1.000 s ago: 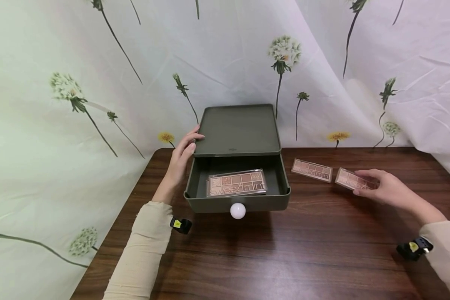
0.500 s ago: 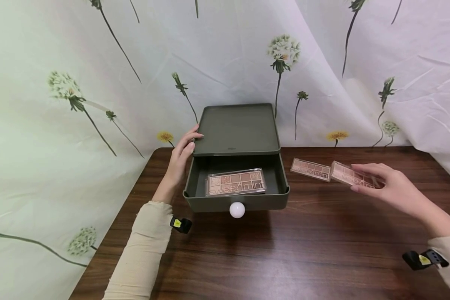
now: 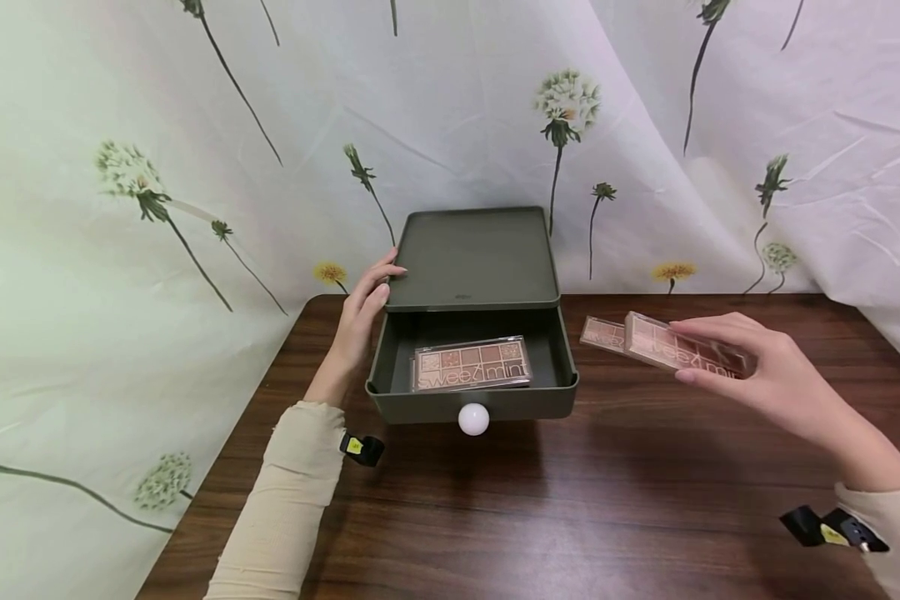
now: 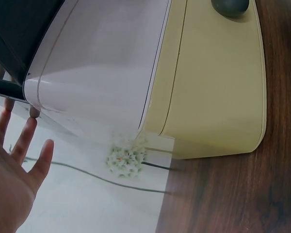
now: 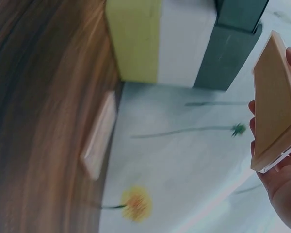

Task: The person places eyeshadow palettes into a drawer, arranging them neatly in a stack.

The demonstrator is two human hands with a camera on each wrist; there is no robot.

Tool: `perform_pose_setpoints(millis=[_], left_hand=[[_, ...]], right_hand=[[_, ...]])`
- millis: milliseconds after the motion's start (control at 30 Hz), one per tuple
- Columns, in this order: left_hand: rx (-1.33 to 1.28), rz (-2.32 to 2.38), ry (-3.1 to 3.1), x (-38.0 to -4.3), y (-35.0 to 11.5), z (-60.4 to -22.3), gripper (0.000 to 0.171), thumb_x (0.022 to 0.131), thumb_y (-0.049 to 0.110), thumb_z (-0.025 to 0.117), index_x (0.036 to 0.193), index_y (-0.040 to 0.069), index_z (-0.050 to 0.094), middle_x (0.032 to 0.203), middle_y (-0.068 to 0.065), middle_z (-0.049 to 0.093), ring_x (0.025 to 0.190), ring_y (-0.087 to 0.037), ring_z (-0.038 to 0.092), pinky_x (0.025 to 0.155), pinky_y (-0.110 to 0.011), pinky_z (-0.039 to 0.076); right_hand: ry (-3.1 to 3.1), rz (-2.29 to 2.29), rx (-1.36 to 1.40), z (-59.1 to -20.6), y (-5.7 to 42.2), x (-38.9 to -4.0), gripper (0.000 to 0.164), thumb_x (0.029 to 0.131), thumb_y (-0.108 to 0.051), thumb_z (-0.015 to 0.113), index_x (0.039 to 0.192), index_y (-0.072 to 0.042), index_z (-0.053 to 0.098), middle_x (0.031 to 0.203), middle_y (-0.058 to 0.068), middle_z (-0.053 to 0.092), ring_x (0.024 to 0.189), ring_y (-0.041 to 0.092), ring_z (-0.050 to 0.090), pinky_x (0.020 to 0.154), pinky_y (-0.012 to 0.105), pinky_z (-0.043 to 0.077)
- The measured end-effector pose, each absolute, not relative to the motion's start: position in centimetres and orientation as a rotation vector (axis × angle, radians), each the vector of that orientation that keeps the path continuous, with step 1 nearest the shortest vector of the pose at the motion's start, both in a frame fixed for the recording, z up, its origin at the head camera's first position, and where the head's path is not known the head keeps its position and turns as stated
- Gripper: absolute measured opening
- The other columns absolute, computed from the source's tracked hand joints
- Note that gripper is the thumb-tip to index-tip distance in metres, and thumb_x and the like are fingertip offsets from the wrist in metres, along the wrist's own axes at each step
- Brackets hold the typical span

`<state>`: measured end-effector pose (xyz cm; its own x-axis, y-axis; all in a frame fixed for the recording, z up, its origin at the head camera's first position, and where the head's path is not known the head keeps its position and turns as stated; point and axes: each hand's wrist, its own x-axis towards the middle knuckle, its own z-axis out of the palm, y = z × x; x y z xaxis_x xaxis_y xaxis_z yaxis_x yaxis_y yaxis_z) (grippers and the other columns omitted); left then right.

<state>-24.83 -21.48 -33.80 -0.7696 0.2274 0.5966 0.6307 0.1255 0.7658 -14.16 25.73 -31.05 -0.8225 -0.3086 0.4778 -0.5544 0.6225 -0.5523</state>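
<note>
My right hand (image 3: 780, 375) pinches an eyeshadow palette (image 3: 663, 343) between thumb and fingers, raised off the table. In the right wrist view the held palette (image 5: 274, 104) shows its plain pinkish back. Partly covered by it in the head view, a second palette (image 3: 600, 332) lies on the table. The top drawer (image 3: 420, 408) of a dark green box is pulled out, with a white knob (image 3: 473, 419) in front. Inside lies a palette (image 3: 471, 364), seemingly with another under it. My left hand (image 3: 360, 312) rests at the box's upper left edge, fingers extended.
The left wrist view shows the stack's white middle tier (image 4: 102, 58) and yellow lower tier (image 4: 218, 87), with a dark knob (image 4: 230, 6). It stands on a brown wooden table (image 3: 607, 517) against a dandelion-printed cloth (image 3: 465, 100).
The right hand has lifted its palette from the table and brought it left, over the other loose palette. My left hand and the drawer look unchanged.
</note>
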Motion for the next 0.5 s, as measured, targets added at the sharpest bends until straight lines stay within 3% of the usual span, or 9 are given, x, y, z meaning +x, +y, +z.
perform_pose_setpoints(millis=[500], left_hand=[[-0.833,-1.683,-2.075,-24.5,-21.3,-33.6,0.039,0.102,0.014,0.039,0.129,-0.009,0.054,0.158,-0.013,0.034,0.148,-0.024,0.023,0.117,-0.046,0.016]], right_hand=[[-2.317,1.063,1.005,-27.8,20.0,-14.3,0.063,0.067,0.001,0.089,0.124,-0.015,0.070,0.120,-0.004,0.067,0.110,0.006,0.056,0.094,0.015,0.038]])
